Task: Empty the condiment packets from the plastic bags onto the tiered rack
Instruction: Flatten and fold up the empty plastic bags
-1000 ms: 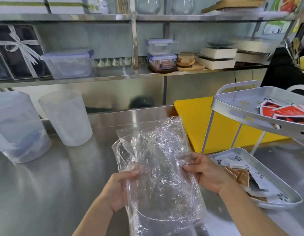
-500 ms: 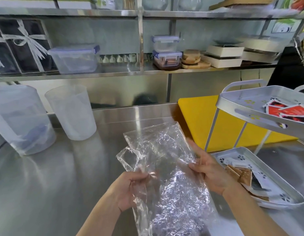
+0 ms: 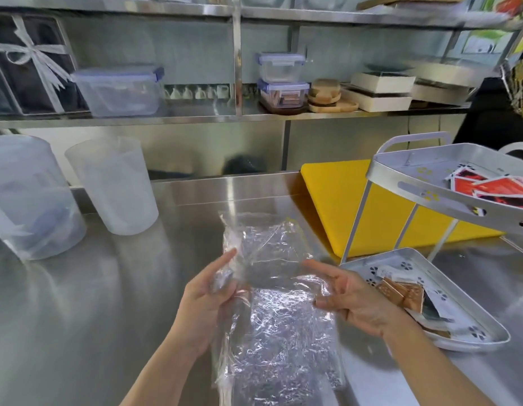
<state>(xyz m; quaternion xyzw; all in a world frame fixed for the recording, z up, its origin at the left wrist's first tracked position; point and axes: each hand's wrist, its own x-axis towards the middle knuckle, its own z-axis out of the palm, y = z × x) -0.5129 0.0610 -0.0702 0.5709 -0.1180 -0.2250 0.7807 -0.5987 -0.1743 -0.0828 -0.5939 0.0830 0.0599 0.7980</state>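
A crinkled clear plastic bag (image 3: 272, 326) hangs over the steel counter between my hands, and no packets show inside it. My left hand (image 3: 209, 300) pinches its left edge, with a bunched bit of film in the fingers. My right hand (image 3: 354, 300) holds the right edge between thumb and fingers. To the right stands the white tiered rack (image 3: 400, 174). Red packets (image 3: 494, 189) lie on its upper tray. Brown and white packets (image 3: 400, 294) lie on its lower tray (image 3: 485, 341).
A yellow cutting board (image 3: 336, 206) lies behind the rack. Two translucent plastic jugs (image 3: 116, 183) stand at the back left of the steel counter (image 3: 78, 303). Wall shelves above hold lidded containers (image 3: 119, 89), wooden coasters and boxes.
The bag has been folded and gathered narrower between my hands. My left hand has risen and bunched its edge, and my right hand has shifted right along the other edge.
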